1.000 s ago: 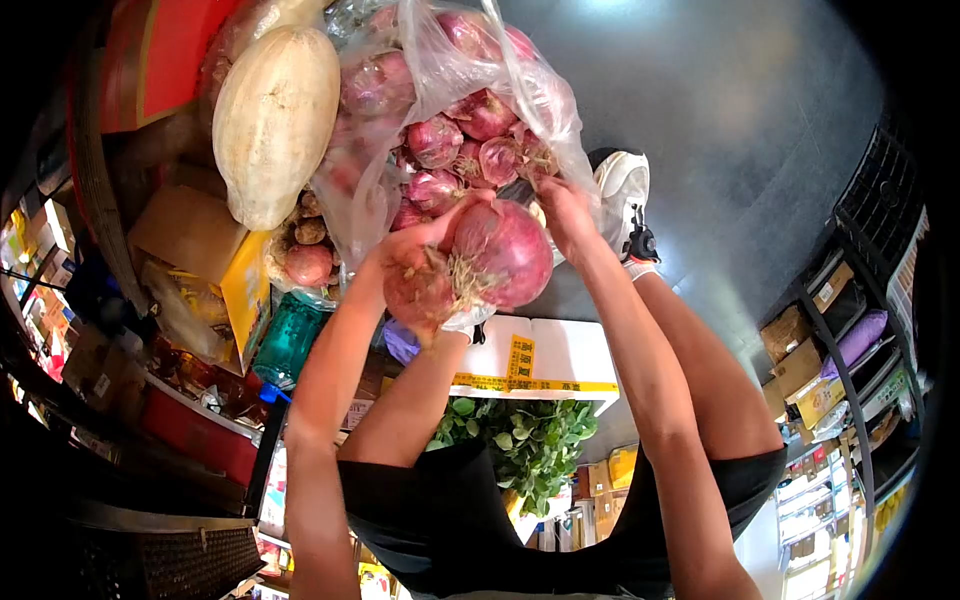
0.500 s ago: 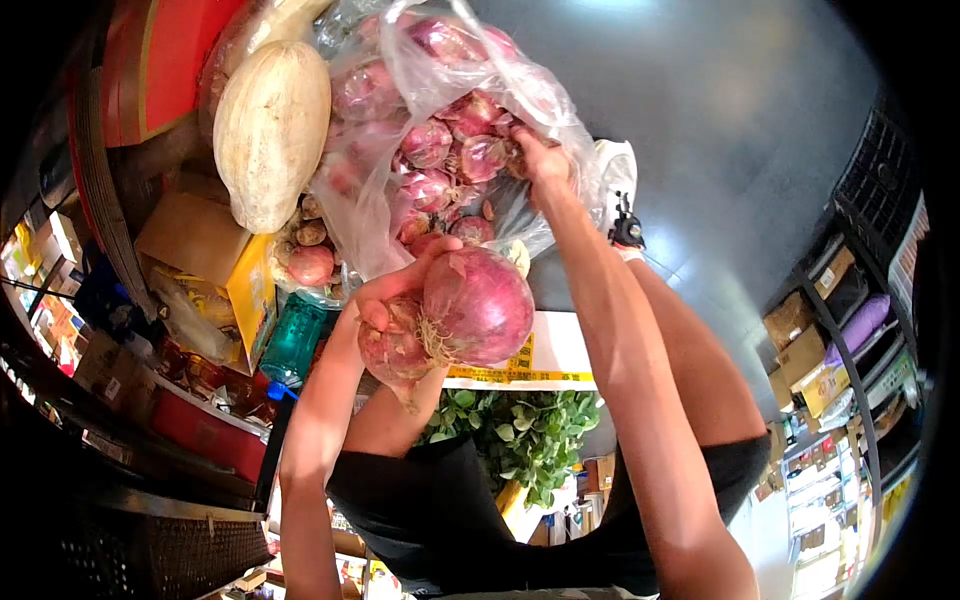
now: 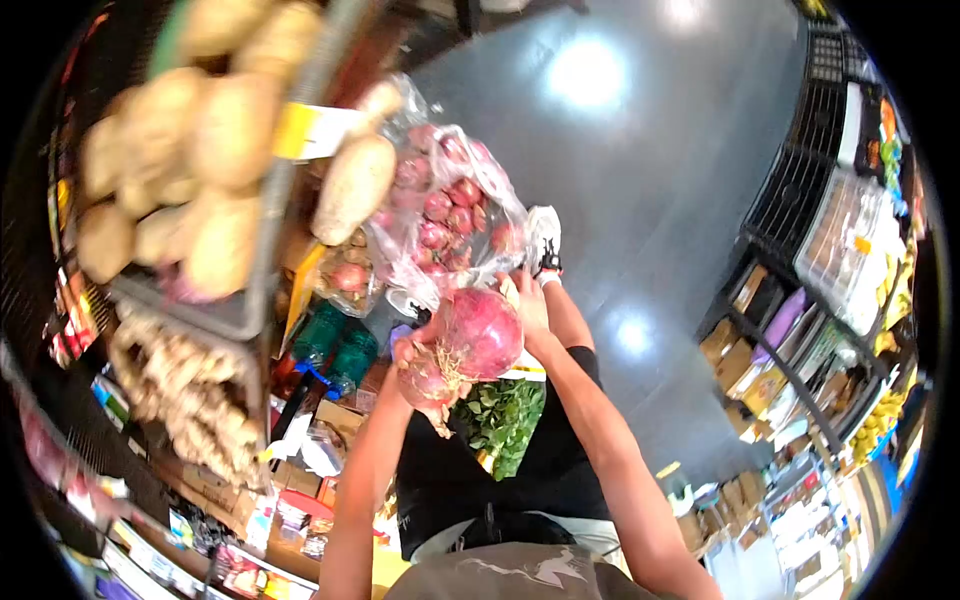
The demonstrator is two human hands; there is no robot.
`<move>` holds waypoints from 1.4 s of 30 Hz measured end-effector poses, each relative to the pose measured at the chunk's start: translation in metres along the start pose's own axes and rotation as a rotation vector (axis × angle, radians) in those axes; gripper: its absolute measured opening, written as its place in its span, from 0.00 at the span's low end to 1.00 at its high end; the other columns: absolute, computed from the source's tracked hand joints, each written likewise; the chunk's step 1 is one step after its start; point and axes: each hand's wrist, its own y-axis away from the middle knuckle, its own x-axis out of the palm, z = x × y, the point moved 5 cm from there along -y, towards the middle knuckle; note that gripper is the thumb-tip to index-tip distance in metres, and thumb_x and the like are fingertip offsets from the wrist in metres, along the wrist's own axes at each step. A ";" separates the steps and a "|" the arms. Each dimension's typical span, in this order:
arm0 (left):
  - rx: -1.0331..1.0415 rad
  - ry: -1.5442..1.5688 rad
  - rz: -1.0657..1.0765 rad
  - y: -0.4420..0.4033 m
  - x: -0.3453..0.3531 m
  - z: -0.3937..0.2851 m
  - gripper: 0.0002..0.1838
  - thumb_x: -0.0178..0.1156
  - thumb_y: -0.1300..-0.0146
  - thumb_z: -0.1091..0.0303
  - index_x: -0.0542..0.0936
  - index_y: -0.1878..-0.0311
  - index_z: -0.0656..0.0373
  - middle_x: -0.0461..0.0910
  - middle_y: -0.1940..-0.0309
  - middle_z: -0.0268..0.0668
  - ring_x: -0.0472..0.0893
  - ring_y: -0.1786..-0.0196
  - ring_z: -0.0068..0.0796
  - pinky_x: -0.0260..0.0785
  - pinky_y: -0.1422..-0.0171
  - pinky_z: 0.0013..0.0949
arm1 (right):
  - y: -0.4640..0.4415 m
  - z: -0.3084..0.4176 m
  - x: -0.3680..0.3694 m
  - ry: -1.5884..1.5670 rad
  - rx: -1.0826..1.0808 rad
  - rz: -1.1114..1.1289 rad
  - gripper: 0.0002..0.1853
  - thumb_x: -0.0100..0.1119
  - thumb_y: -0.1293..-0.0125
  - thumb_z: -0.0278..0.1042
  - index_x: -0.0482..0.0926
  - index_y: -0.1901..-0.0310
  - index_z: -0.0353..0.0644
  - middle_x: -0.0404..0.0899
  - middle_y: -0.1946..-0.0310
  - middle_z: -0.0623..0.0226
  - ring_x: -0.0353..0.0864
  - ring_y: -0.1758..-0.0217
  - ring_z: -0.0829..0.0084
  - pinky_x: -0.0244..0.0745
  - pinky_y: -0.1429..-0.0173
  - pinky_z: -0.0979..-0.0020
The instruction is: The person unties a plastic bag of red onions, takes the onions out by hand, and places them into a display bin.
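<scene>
Dark grey floor (image 3: 680,270), far and right. Potatoes (image 3: 235,135), in a crate, far left. Left hand (image 3: 410,350): fingers clasping large red onion (image 3: 482,335) and smaller red onion (image 3: 425,378), side by side. Right hand (image 3: 532,312): near the right edge of plastic bag (image 3: 398,262), onion-filled; grip cannot be told. Pale gourd (image 3: 355,188): left of bag. Leafy greens (image 3: 505,425): near, between legs.

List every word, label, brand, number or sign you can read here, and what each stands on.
No text is legible.
Yellow-and-white tag beside the upper-left crate: blurred.
Packages at lower left: too small and blurred.
Boxes on the right: too small.
Shirt: pale print, no letters discernible.
Large red onion: no label visible.
</scene>
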 end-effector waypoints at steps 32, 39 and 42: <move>1.410 0.142 -0.023 0.579 0.350 -0.240 0.21 0.53 0.39 0.56 0.70 0.43 0.49 0.73 0.48 0.43 0.77 0.49 0.42 0.75 0.49 0.57 | 0.158 0.811 -0.072 -1.244 -0.263 1.078 0.28 0.61 0.38 0.52 0.69 0.40 0.47 0.73 0.44 0.65 0.71 0.41 0.64 0.60 0.31 0.54; 1.415 0.035 -0.250 0.632 0.339 -0.317 0.24 0.50 0.39 0.49 0.73 0.45 0.54 0.74 0.47 0.43 0.74 0.44 0.47 0.68 0.44 0.58 | 0.102 0.878 -0.034 -1.074 -0.193 0.842 0.29 0.65 0.42 0.50 0.69 0.41 0.50 0.71 0.44 0.68 0.73 0.46 0.64 0.66 0.39 0.60; 1.482 0.056 -0.215 0.638 0.331 -0.329 0.25 0.48 0.39 0.50 0.72 0.44 0.54 0.73 0.45 0.43 0.72 0.43 0.49 0.67 0.42 0.58 | 0.081 0.880 -0.027 -1.057 -0.099 0.763 0.27 0.66 0.45 0.52 0.71 0.45 0.57 0.70 0.47 0.70 0.73 0.53 0.67 0.67 0.45 0.60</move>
